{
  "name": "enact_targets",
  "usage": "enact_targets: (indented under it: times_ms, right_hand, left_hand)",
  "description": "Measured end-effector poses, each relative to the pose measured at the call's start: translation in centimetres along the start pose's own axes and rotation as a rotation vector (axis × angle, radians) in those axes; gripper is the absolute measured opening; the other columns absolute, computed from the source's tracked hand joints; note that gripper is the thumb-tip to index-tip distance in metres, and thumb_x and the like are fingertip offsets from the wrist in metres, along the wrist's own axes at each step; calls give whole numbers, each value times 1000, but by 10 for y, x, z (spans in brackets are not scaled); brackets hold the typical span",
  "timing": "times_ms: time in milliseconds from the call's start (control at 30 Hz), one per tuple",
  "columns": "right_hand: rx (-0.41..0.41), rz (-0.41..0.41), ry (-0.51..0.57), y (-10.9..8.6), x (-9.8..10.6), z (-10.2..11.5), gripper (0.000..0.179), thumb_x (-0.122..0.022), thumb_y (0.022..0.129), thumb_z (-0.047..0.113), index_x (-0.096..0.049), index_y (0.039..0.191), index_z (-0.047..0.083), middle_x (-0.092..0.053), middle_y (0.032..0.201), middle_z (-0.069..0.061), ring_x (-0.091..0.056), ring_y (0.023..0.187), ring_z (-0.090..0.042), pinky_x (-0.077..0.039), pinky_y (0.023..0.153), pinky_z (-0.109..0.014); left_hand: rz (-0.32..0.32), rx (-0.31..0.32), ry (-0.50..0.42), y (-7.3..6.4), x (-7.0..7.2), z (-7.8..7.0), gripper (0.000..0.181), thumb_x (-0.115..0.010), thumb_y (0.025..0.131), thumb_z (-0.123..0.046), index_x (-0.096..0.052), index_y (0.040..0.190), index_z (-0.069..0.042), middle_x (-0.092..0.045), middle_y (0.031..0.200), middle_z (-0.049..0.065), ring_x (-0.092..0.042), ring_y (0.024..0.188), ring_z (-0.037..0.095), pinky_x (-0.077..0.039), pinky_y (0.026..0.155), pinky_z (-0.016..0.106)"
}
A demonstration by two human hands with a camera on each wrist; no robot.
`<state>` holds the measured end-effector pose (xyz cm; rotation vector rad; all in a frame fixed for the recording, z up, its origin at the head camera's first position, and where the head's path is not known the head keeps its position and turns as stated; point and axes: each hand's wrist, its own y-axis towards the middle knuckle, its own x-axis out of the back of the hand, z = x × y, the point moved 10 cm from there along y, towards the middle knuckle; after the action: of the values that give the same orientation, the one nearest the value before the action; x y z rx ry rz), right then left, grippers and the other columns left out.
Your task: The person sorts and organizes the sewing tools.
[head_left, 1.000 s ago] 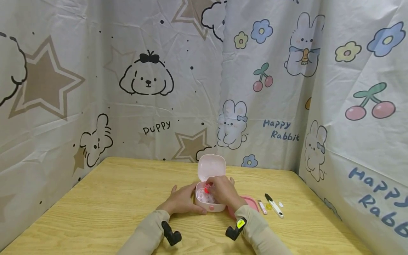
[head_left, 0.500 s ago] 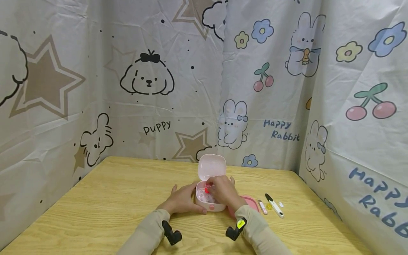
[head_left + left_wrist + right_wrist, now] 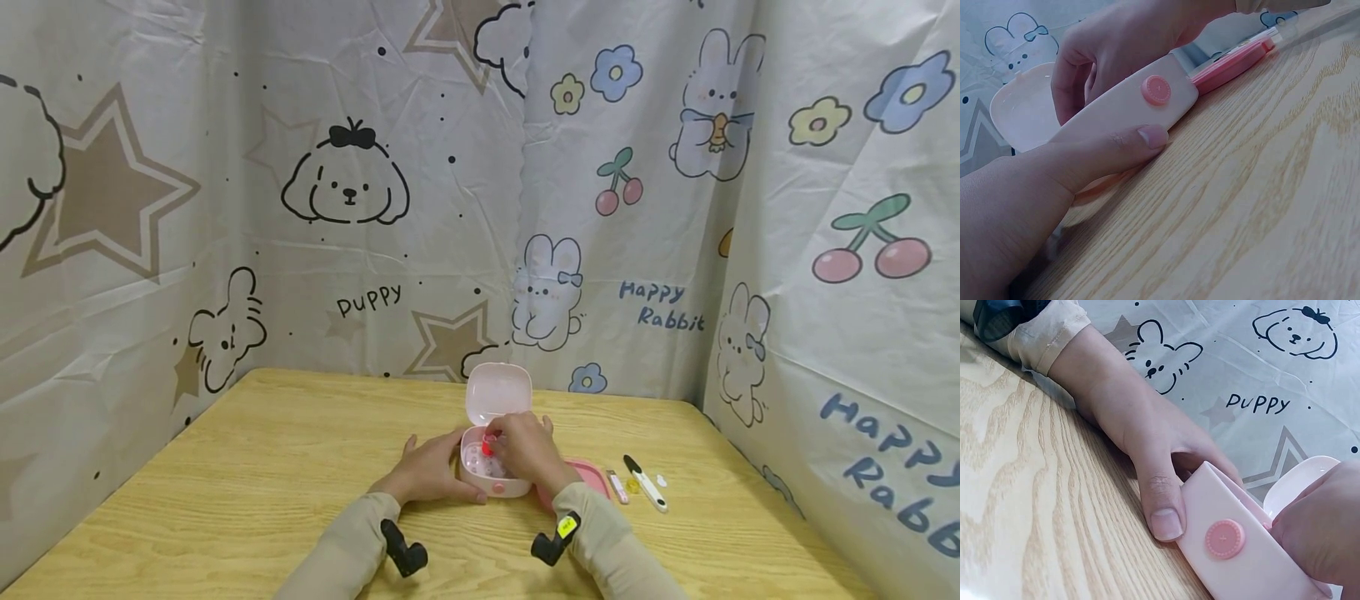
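Note:
A small pale pink box (image 3: 474, 486) stands on the table with its hinged lid (image 3: 498, 396) raised at the back and a round pink button (image 3: 1156, 90) on its front. My left hand (image 3: 429, 471) holds the box's left side, thumb (image 3: 1166, 520) along the front and fingers around the far side. Inside the box, my right hand (image 3: 525, 444) pinches a small bright red piece (image 3: 487, 447) above a clear, bumpy bottom. Most of that piece is behind the fingers, and its kind cannot be told.
A darker pink lid or tray (image 3: 591, 475) lies right of the box, partly under the right wrist. Beyond it are a small pink-and-white item (image 3: 618, 488), a small yellow item (image 3: 633, 486), a black-and-white pen-like tool (image 3: 647, 485) and a white scrap (image 3: 662, 481). Printed cloth (image 3: 375, 250) encloses the wooden table.

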<state>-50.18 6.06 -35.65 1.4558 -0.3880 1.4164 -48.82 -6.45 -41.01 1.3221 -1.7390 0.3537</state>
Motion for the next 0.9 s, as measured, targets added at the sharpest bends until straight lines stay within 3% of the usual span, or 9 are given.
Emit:
enact_targets:
  times_ms: [267,633,900]
  right_hand:
    - [-16,-21,-5,0,0,-1,7,-82,89,13,-81,94,18,-74,91,6,-61,100,-23,-22,106,-81]
    - [-35,-11,-13,-1,0,-1,6,-83,88,13,-81,91,18,-73,89,7,-58,102,-24,-19,107,-81]
    - [-27,-13,-42,-1,2,1,5,-83,88,14,-81,88,19,-73,91,6,-58,103,-25,-19,108,-80]
  left_hand:
    - [0,14,-12,-1,-1,1,116,-86,65,-73,-43,158,-19,-53,153,2,-46,142,27,-2,109,81]
    - [-22,-28,-3,-1,-2,1,114,-84,66,-74,-46,156,-17,-57,149,4,-49,138,31,-5,106,83]
    - [-8,-5,-3,0,-1,0,114,-85,64,-73,-45,157,-20,-55,150,0,-48,140,26,-4,109,81]
